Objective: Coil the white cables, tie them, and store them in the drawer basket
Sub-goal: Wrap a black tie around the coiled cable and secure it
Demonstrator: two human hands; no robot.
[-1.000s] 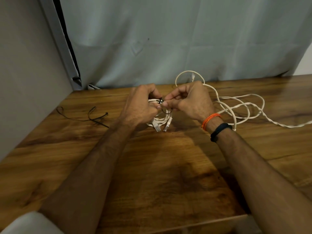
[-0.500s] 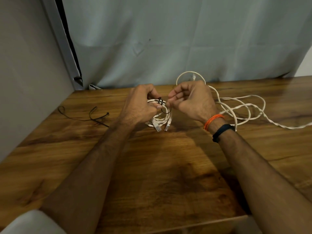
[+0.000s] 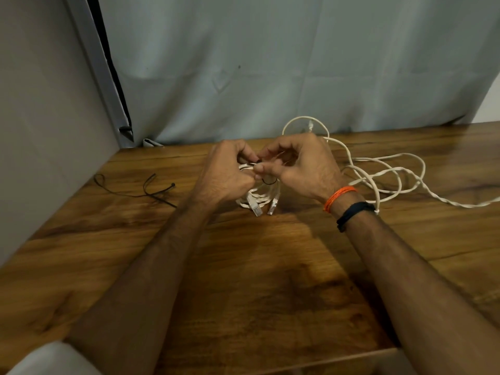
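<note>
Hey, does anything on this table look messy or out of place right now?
Yes. A second white cable sprawls uncoiled in loose loops on the table, behind the right hand. Spare black ties lie scattered near the wall. Nothing looks damaged.

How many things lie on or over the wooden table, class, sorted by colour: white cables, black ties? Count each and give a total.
White cables: 2, the coiled cable between the left hand and right hand, and the loose cable at right.
Black ties: 3, the tie on the coil and two spare ties at left.
Total: 5.
</note>
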